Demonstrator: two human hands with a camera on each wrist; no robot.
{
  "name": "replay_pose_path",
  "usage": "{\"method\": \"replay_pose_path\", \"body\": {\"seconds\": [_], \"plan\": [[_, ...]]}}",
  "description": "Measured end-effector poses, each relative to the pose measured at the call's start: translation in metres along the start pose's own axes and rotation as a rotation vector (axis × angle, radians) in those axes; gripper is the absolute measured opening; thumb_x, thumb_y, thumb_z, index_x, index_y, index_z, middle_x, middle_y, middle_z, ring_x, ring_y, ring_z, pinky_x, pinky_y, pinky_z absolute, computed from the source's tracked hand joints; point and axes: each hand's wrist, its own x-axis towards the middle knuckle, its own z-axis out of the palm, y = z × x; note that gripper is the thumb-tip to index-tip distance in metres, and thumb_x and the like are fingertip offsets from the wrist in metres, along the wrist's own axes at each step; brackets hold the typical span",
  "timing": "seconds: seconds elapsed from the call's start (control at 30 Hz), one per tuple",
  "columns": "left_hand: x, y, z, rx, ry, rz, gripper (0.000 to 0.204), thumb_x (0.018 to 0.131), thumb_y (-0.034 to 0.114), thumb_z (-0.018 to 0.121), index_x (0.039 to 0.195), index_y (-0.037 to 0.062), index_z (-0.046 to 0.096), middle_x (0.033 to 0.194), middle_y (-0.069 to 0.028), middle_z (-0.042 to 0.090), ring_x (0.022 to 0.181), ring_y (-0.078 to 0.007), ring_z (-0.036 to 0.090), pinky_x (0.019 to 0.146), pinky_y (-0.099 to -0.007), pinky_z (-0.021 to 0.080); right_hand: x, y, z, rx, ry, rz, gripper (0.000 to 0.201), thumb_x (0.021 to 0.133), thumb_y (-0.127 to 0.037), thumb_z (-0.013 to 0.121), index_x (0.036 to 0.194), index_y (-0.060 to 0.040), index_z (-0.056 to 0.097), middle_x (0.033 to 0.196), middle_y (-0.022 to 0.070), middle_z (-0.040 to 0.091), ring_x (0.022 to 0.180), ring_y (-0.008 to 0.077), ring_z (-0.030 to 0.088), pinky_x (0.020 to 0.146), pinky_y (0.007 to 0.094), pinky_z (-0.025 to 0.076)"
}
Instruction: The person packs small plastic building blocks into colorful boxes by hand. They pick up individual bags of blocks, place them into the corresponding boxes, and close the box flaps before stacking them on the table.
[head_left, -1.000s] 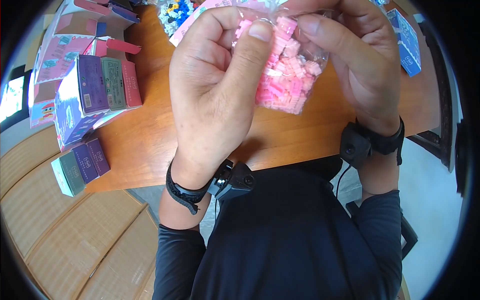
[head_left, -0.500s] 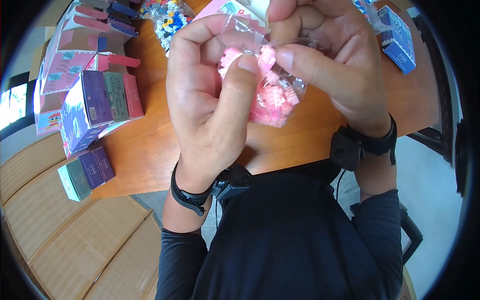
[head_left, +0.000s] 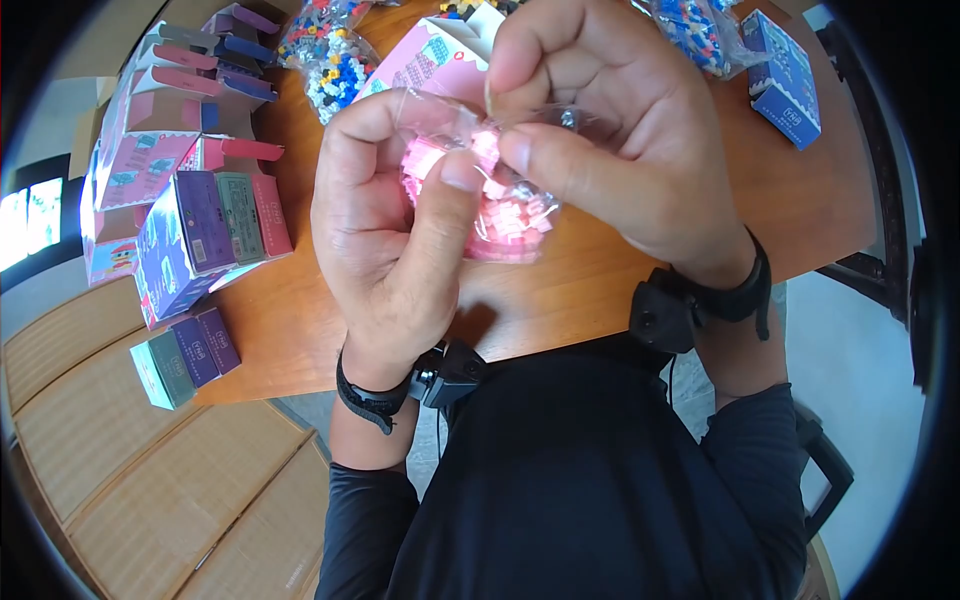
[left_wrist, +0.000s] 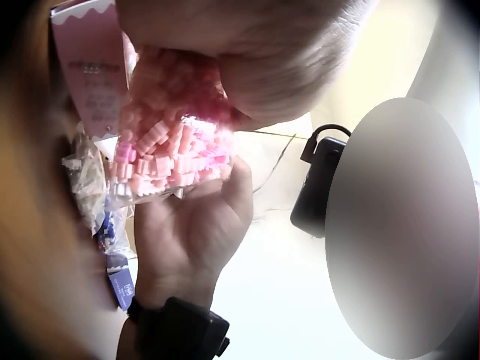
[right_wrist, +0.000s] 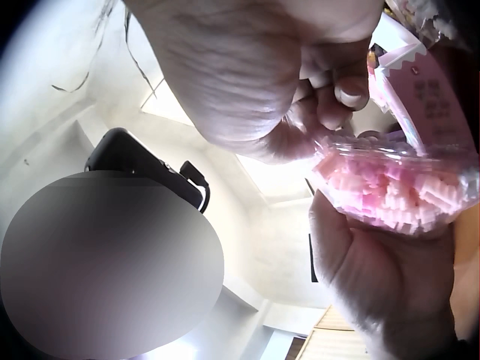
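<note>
A clear plastic bag of small pink bricks [head_left: 510, 225] is held up over the wooden table. My left hand [head_left: 385, 240] grips its left side, the thumb lying across the front. At the upper right of the bag, my right hand [head_left: 630, 140] pinches the plastic between thumb and fingers. The bricks [left_wrist: 172, 157] show through the plastic in the left wrist view. Seen from the right wrist, the bag [right_wrist: 397, 187] lies above the left palm [right_wrist: 382, 277]. The fingertips behind the bag are partly hidden.
Opened boxes [head_left: 150, 140] and a purple box [head_left: 205, 225] stand at the left, with small boxes [head_left: 190, 355] at the table edge. Behind the hands are a pink box [head_left: 430, 60] and a bag of mixed bricks [head_left: 335, 75]. A blue bag [head_left: 700, 35] and blue box [head_left: 785, 85] lie right.
Both hands and the pink brick bag have moved left and down in the head view. More of the pink box and the bags behind has come into view. Both hands still hold the bag.
</note>
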Motion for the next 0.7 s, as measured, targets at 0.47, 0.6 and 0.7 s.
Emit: {"method": "replay_pose_path", "body": {"seconds": [0.47,0.6,0.7], "plan": [[0.004,-0.011,0.000,0.214,0.168,0.164,0.026,0.090,0.000,0.056,0.115,-0.0006,0.046,0.103,-0.0080,0.056,0.096,-0.0124,0.053,0.086,-0.0243,0.041,0.014,-0.004,-0.002,-0.782,0.098,-0.514,0.023,0.066,0.003,0.074,0.085,-0.0066,0.066,0.097,0.0077,0.058,0.083,0.0178,0.055,0.071,0.0278,0.044],[0.005,-0.009,-0.002,0.236,0.119,0.124,0.028,0.089,0.000,0.057,0.114,-0.0003,0.046,0.103,-0.0071,0.056,0.098,-0.0128,0.052,0.087,-0.0246,0.040,0.023,0.019,-0.022,-0.882,-0.007,-0.789,0.019,0.062,0.001,0.076,0.078,-0.0071,0.068,0.089,0.0058,0.059,0.079,0.0203,0.055,0.068,0.0290,0.043],[0.004,-0.008,-0.002,0.225,0.114,0.091,0.028,0.088,-0.001,0.058,0.114,-0.0003,0.046,0.103,-0.0069,0.055,0.098,-0.0128,0.052,0.087,-0.0244,0.040,0.021,0.004,-0.012,-0.926,-0.022,-0.731,0.018,0.062,-0.001,0.076,0.076,-0.0068,0.067,0.086,0.0048,0.059,0.077,0.0212,0.055,0.067,0.0293,0.042]]}}
